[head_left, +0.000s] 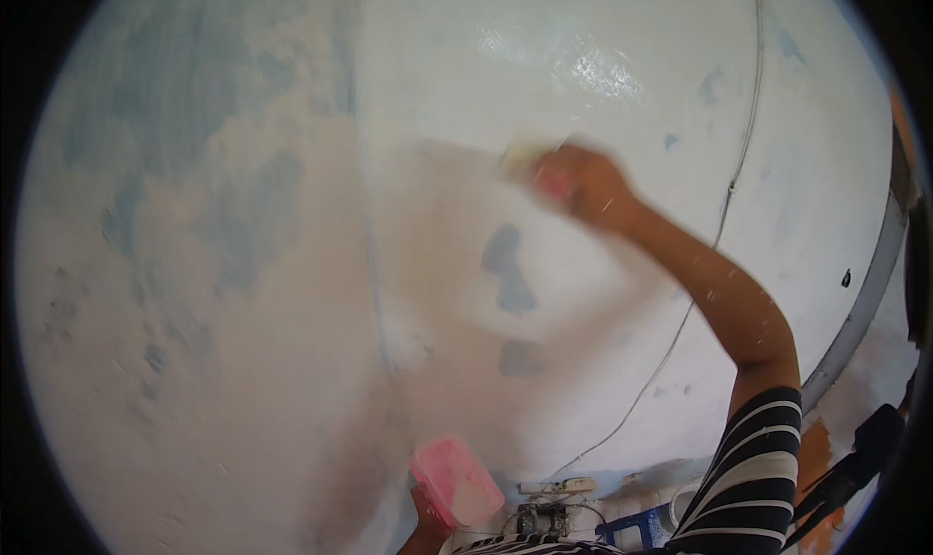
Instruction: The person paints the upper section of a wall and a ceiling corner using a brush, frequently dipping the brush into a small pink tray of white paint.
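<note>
My right hand point(601, 190), blurred by motion, is raised to the wall and closed round a paintbrush point(525, 155). The brush has pale bristles and a reddish handle, and its bristle end is at or close to the wall point(603, 293); contact cannot be made out. Wet, shiny white paint glistens just above it. Low in the view, my left hand point(429, 526) grips the side of a pink plastic tub point(432, 465) with whitish paint inside. Bluish-grey patches show through the white below the brush.
A thin cable point(731, 188) runs down the wall to the right of my hand. At the bottom are a blue stool point(630, 533), a white bucket point(683, 503) and some equipment point(552, 516). A dark object point(870, 446) stands at the far right.
</note>
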{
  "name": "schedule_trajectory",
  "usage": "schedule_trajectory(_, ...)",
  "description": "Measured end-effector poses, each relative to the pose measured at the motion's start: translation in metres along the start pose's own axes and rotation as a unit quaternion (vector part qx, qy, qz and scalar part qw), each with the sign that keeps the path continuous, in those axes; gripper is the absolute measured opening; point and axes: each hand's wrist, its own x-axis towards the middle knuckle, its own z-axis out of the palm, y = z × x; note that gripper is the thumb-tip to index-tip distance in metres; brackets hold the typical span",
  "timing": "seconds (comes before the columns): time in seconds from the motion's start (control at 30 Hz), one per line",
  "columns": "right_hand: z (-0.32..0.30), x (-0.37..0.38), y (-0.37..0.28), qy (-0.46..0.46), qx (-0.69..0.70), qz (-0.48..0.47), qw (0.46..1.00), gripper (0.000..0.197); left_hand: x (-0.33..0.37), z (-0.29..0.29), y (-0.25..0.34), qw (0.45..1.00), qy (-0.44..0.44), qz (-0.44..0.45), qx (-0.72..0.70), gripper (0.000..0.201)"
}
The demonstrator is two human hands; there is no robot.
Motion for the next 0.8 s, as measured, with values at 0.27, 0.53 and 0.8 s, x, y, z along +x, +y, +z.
schedule_trajectory(0.27,-0.084,0.043,0.117,0.126,0.059,0.25,0.958,0.035,0.013,0.004,-0.003,1.0,-0.012,-0.005,-0.001,0.056)
schedule_trajectory(0.53,-0.092,0.061,0.09,0.157,-0.197,0.275,0.928,0.02,0.01,-0.041,-0.004,1.0,0.006,0.027,0.004,0.062)
schedule_trajectory(0.8,0.012,0.023,-0.018,0.018,0.021,0.041,0.999,0.017,0.017,-0.056,-0.01,0.999,-0.025,-0.006,0.032,0.058)
